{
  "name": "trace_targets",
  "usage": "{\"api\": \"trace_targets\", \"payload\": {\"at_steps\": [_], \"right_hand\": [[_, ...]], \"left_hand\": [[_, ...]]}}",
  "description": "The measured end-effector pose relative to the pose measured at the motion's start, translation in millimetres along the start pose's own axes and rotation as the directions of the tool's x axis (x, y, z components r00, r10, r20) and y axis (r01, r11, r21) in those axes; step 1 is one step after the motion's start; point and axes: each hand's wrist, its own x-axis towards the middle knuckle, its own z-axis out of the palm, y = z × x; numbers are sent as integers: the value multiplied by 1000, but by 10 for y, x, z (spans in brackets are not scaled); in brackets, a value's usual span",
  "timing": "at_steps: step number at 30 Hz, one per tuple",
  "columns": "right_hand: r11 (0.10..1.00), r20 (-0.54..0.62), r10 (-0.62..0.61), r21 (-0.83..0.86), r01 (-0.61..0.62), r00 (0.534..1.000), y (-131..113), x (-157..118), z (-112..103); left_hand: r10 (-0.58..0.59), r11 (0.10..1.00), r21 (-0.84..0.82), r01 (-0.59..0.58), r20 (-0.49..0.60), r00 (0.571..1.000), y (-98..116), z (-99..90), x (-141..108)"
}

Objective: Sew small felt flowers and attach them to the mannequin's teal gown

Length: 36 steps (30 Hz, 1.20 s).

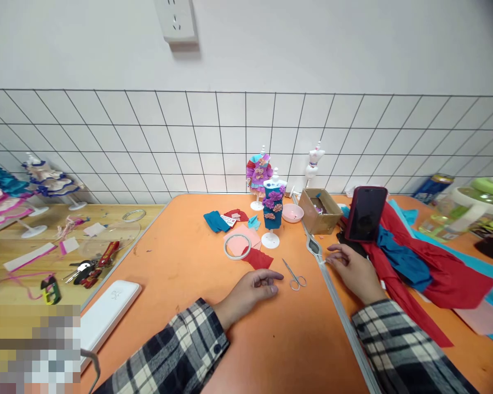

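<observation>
My left hand hovers over the orange table with its fingers loosely bent and apart, holding nothing. Just beyond its fingertips lie small silver scissors. My right hand is at the grey metal strip, thumb and forefinger close together by a small whitish thing too small to name. A mini dress form in a teal dress with purple and pink flowers stands upright ahead of both hands. Before it lie a red cloth scrap, a pink cloth piece and a silvery ring.
Behind stand a dressed form, a bare white form, a pink bowl and a cardboard box. To the right are a phone, red cloth and a jug; left, a white power bank and keys.
</observation>
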Motion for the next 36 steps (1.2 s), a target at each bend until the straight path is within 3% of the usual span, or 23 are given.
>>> {"api": "trace_targets", "payload": {"at_steps": [4,13,20,23,25,27,31,36], "right_hand": [[991,47,78,-109,-72,996,157,36,-53],[959,124,105,-274,-67,987,48,113,34],[974,346,199,-175,-146,917,169,433,-5],[987,357,128,47,-155,925,260,403,-33],[975,332,69,178,-134,941,307,339,-61],[966,288,51,227,-120,956,317,279,-87],[983,248,43,163,-85,968,220,222,-87],[986,178,-113,-99,132,977,30,209,11]], "left_hand": [[7,996,89,-9,30,1000,-10,45,-4],[38,976,214,-47,45,998,13,96,-27],[100,929,348,-125,89,991,3,82,-54],[214,855,483,-190,4,977,20,23,-55],[316,745,647,-161,-131,940,41,-56,-34],[371,624,773,-111,-168,913,59,-147,-1],[351,532,842,-88,-125,928,49,-239,48],[314,502,855,-128,-43,948,-6,-190,15]]}}
